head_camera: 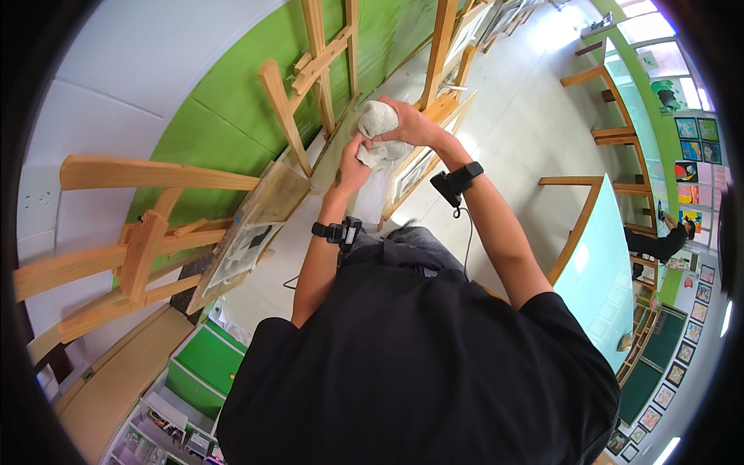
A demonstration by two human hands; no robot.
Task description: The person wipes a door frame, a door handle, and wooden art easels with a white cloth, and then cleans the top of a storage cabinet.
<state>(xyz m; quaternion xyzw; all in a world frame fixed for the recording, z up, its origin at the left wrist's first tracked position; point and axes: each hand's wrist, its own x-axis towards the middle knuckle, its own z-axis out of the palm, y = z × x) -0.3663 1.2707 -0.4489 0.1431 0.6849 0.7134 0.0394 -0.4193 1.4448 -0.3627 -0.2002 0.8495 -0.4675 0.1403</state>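
Note:
A bunched pale grey cloth is between my two hands, out in front of my body. My left hand grips its lower left side. From the upper right, my right hand wraps its fingers over the cloth. Part of the cloth hangs in a fold below the fingers. Just right of it stands a wooden easel with a framed picture low on its front. Some translucent plastic sheeting shows below the hands.
Another easel with a drawing board stands at left, against a green and white wall. A glass-topped table is at right. A person is beyond it. Green cabinets stand at lower left.

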